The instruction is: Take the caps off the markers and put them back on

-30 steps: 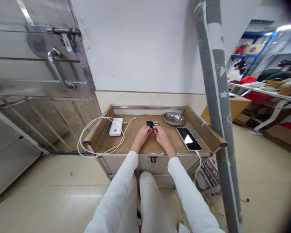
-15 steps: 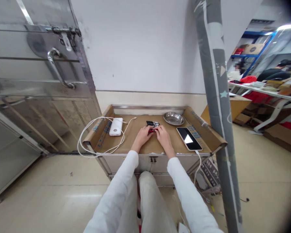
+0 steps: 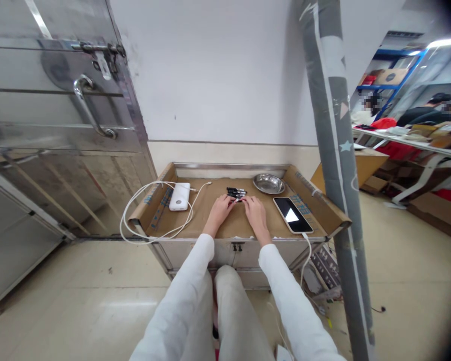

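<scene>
Several black marker pens [image 3: 236, 191] lie side by side, crosswise, on the brown cardboard top [image 3: 199, 220]. Just in front of them, my left hand [image 3: 220, 210] and my right hand [image 3: 254, 211] face each other with fingertips bent inward. Between them they pinch the two ends of a marker pen [image 3: 238, 200] with a bit of red on it, close against the nearest black pen. Fingers cover most of this pen, so its full colour is hidden.
A white power bank [image 3: 179, 196] with a looped white cable [image 3: 130, 205] lies left. Right are a shallow metal bowl [image 3: 269, 184] and a plugged-in phone [image 3: 293, 215]. A tall grey wrapped roll [image 3: 342, 150] leans beside the cabinet. People sit at far tables.
My fingertips have drawn slightly apart, the right hand shifting a little to the right. Less red shows beneath the fingers, and the pen lies nearer the black row.
</scene>
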Demonstrator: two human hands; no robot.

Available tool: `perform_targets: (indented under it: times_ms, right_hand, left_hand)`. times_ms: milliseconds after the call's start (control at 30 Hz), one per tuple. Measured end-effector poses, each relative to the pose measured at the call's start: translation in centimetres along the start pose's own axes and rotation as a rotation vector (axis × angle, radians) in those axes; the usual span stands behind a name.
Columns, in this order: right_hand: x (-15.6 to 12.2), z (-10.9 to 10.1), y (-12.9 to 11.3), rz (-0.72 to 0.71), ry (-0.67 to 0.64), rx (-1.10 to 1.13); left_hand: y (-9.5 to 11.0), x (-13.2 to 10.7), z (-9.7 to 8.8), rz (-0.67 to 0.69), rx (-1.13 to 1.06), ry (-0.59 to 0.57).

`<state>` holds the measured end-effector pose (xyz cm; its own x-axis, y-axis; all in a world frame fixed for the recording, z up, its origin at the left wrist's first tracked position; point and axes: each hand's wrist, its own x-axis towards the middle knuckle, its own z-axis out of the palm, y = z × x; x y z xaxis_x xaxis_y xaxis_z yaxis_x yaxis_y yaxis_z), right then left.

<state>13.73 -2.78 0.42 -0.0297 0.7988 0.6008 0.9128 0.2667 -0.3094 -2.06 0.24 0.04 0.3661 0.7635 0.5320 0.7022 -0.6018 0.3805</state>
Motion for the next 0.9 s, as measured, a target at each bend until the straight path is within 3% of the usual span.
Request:
perform_targets:
  times_ms: [233,400,567,900]
  right_hand:
    - [0.1,0.2,0.0,-0.101,-0.078,0.185]
    - [0.1,0.8,0.0,-0.091,-0.128,0.341]
    - [0.2,1.0,0.2,-0.09,-0.072,0.273]
    - [-0.1,1.1,0.5,-0.033,-0.025,0.057]
  left_hand:
    - [-0.2,0.0,0.1,0.048,0.032,0.016]
    - [0.1,0.1,-0.2,-0.108,0.171,0.105]
    - [0.0,-0.3,-0.1,-0.307,0.311,0.186]
    - [-0.5,-0.1,0.6,-0.399,0.371,0.125]
